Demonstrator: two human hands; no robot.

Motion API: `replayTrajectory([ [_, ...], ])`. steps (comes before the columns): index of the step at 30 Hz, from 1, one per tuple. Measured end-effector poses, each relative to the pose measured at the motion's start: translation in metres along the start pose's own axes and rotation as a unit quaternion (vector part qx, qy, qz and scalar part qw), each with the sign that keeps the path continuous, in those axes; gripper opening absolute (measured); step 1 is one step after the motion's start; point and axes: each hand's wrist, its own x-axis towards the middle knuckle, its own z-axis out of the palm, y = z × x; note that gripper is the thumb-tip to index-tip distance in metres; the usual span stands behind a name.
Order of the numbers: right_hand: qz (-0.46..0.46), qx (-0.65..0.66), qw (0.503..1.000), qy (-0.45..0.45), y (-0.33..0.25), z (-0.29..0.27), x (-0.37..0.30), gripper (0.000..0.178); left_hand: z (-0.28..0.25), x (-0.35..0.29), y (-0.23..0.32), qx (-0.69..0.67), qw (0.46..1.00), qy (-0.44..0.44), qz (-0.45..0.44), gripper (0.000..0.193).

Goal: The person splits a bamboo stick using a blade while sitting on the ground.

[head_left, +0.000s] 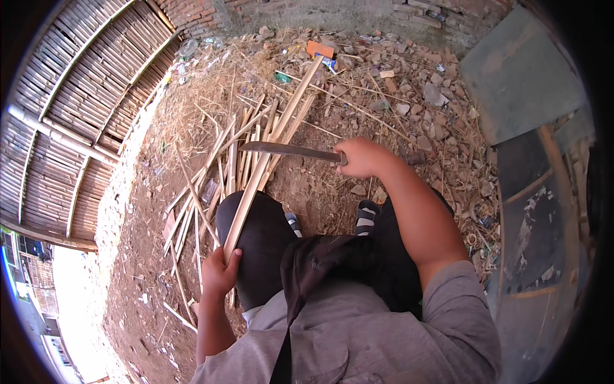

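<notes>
My left hand [220, 271] is closed round the near end of a long split bamboo strip [259, 168], which slants away past my left knee toward the far rubble. In my right hand [362, 157] is the handle of a machete [291, 150]. Its dark blade points left and crosses the strip near the middle; whether it touches the wood I cannot tell. Beneath and left of the held strip lies a loose pile of bamboo strips [220, 157] on the dirt.
A bamboo slat panel [77, 83] stands at the left. Broken bricks and stones [441, 125] cover the ground at the far right, with an orange piece [320, 49] by the far wall [300, 16]. Grey sheets [521, 77] lean along the right side.
</notes>
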Motion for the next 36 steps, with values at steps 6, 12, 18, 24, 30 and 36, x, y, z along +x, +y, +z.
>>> replayTrajectory([
  [6, 0.148, 0.055, 0.987, -0.029, 0.029, -0.015, -0.001, 0.044, 0.001, 0.007, 0.0, 0.031, 0.999, -0.019, 0.022, 0.049],
  [12, 0.061, 0.007, 0.996, -0.069, -0.018, -0.007, -0.001, 0.045, -0.005, 0.002, -0.003, 0.046, 0.998, -0.007, 0.035, 0.051],
  [18, 0.141, 0.082, 0.984, -0.072, 0.01, -0.026, 0.0, 0.053, -0.001, 0.005, -0.009, 0.017, 0.998, 0.003, 0.056, 0.049],
  [24, 0.159, 0.056, 0.984, -0.053, 0.009, -0.012, 0.0, 0.064, 0.001, 0.007, -0.014, 0.017, 0.997, 0.01, 0.075, 0.047],
  [30, 0.027, 0.004, 0.993, -0.112, -0.022, -0.007, -0.001, 0.049, -0.003, 0.003, -0.01, -0.001, 0.998, 0.005, 0.058, 0.048],
  [36, 0.114, 0.086, 0.99, -0.021, 0.03, -0.011, 0.004, 0.045, 0.001, 0.006, -0.013, -0.008, 0.998, 0.01, 0.064, 0.049],
])
